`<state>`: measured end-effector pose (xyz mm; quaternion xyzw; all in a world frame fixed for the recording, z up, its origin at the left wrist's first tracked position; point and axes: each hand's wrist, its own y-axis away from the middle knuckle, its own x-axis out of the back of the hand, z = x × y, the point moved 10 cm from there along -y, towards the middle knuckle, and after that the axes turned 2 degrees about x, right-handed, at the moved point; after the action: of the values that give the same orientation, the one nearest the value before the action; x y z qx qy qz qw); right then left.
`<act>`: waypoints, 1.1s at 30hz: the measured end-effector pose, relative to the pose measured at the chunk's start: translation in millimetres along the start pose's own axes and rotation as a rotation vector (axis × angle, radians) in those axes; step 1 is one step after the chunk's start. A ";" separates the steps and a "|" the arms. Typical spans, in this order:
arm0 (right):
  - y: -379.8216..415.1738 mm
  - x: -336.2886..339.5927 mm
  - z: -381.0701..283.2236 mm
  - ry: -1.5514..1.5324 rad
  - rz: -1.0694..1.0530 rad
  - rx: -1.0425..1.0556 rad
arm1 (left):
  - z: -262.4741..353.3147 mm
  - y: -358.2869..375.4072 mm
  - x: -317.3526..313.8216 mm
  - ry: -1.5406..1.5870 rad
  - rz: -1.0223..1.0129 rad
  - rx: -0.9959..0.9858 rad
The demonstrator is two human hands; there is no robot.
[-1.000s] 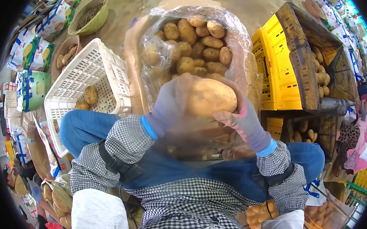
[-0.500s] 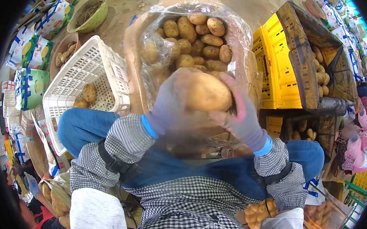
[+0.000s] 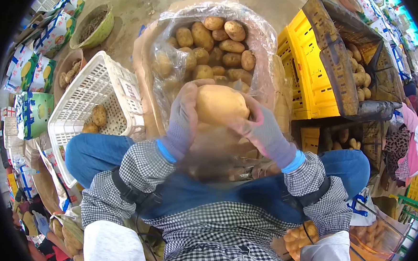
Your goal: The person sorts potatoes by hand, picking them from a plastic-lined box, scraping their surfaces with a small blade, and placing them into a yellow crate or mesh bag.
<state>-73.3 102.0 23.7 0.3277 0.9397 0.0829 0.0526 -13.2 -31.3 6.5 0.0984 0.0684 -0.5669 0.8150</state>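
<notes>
A large pale potato [image 3: 221, 105] is held between my two gloved hands, over the near part of a carton [image 3: 142, 64] lined with clear plastic. My left hand [image 3: 183, 117] grips its left side, fingers curled round it. From the right, my right hand [image 3: 264, 129] holds the other side with thumb and fingers. Behind the held potato, several brown potatoes [image 3: 203, 36] lie in the carton; the plastic partly covers some at the left. The hands and the held potato hide the carton's near part.
To the left stands a white basket [image 3: 136, 108] with potatoes in it. Yellow crates [image 3: 320, 75] with dark liners and potatoes are at the right. A green tub [image 3: 102, 30] sits at the back left. A person in pink [image 3: 416, 148] is at the far right.
The view has shifted a little. My hands and the potato have moved slightly left, and the potato's pale surface is turned differently. A white box edge now shows at the top.
</notes>
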 end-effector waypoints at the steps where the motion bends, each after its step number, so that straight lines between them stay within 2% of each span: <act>1: -0.1 1.1 -9.4 0.168 0.012 0.080 | -5.7 -1.1 -2.5 0.029 -0.001 0.042; 3: 9.2 -2.2 -46.6 0.715 0.100 0.529 | -19.4 -2.1 -6.9 0.090 0.002 0.130; 6: 3.8 3.0 -35.6 0.791 0.045 0.489 | -19.1 -5.1 -12.3 0.019 -0.081 0.202; 9: -3.5 0.5 3.0 0.086 -0.083 0.183 | -4.4 -5.4 -14.6 0.219 -0.090 0.169; 12: 0.5 -5.1 -0.8 0.014 -0.112 0.104 | 12.6 -1.6 -22.5 0.302 -0.084 0.142; 15: -1.9 1.3 -3.6 0.018 -0.107 0.124 | 23.9 7.3 -34.8 0.062 -0.040 -0.040; 18: -3.0 1.4 1.8 0.027 -0.110 0.146 | 32.7 7.6 -35.8 -0.115 -0.042 -0.079; 20: -1.1 -2.6 2.6 -0.069 -0.124 0.096 | 33.4 7.6 -32.9 -0.101 -0.117 0.002; 23: 2.4 -9.0 -7.6 -0.180 -0.132 0.062 | 17.4 1.2 -15.7 0.108 -0.080 0.208; 25: 3.9 -10.3 -8.0 -0.279 -0.146 -0.002 | 16.1 1.1 -13.2 0.154 -0.057 0.219; 27: 9.9 -7.7 -0.4 -0.416 -0.166 -0.127 | 26.4 6.3 -22.2 0.048 -0.092 0.083; 30: 14.3 -15.2 -8.3 -0.390 -0.263 -0.142 | 51.3 12.4 -30.6 -0.319 0.006 -0.247; 32: 13.2 -19.1 -6.4 -0.467 -0.240 -0.173 | 49.5 11.7 -26.3 -0.506 -0.010 -0.281; 33: 12.6 -20.3 -2.7 -0.519 -0.235 -0.193 | 46.4 11.4 -24.7 -0.427 -0.035 -0.226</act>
<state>-50.3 98.7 29.6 0.2205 0.9141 0.0785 0.3311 -11.1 -16.0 58.0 -0.1167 -0.0405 -0.5777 0.8069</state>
